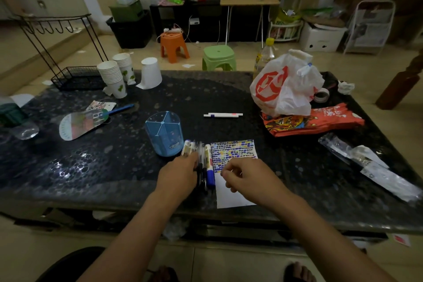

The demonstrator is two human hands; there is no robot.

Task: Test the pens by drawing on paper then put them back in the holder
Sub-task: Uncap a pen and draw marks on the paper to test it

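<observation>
A blue pen holder [164,135] stands on the dark table [114,167], with no pens showing in it. Just right of it lies a row of several pens [207,165], side by side, tips toward me. My left hand [178,176] rests over the left pens of the row, fingers curled around them. A white paper [231,194] covered in coloured marks on its far half lies right of the pens. My right hand [247,174] hovers over the paper with its fingers loosely curled; nothing shows in it. Two white pens [223,115] lie farther back.
Stacked paper cups [114,75] and a wire rack [75,78] stand at the back left. A white plastic bag [286,84], red snack packets [313,121] and clear wrappers [370,162] lie on the right. A plastic fan [80,121] lies left of the holder.
</observation>
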